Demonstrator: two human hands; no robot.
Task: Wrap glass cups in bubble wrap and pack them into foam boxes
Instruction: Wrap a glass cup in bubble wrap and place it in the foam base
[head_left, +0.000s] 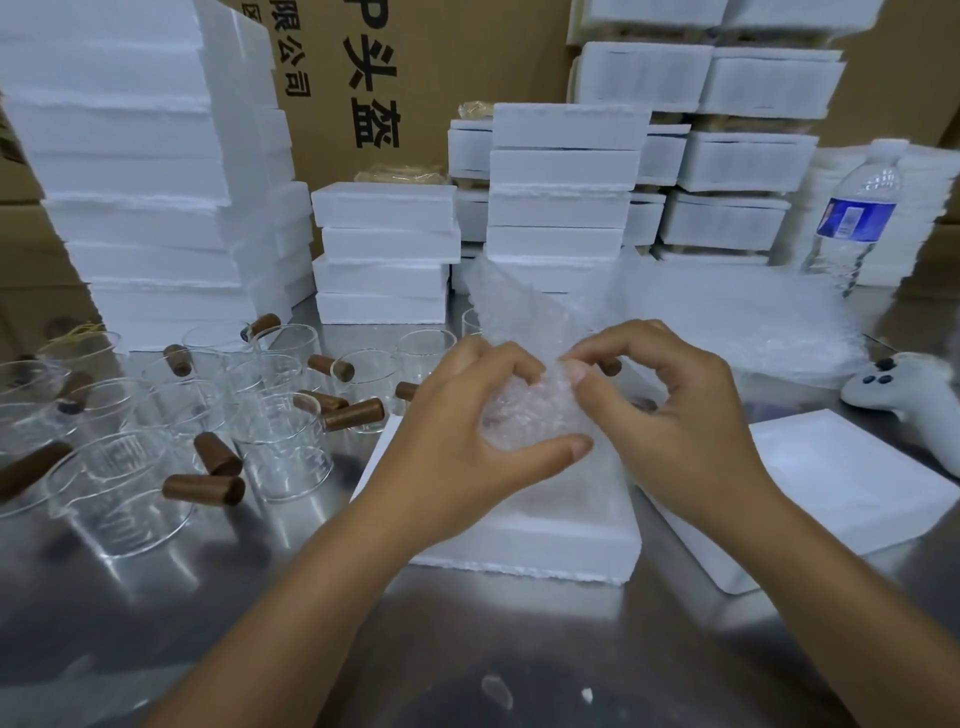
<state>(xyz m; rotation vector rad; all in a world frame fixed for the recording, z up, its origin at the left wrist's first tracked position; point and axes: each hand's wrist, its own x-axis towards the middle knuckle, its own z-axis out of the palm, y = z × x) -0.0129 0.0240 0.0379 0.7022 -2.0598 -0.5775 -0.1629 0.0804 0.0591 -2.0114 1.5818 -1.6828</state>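
One cup (524, 415), swathed in clear, knobbly bubble wrap (524, 296), is held above one open white foam box (545, 540) on the steel desk (208, 597). The left grip (467, 415) curls round the bundle; the right grip (675, 410) pinches the wrap at its top. To the left stand roughly a dozen round glass cups (280, 447) with brown cylindrical handles. One flat foam lid (841, 483) lies to the right. Behind rise blocky foam stacks (384, 249) and one clear plastic bottle (857, 218).
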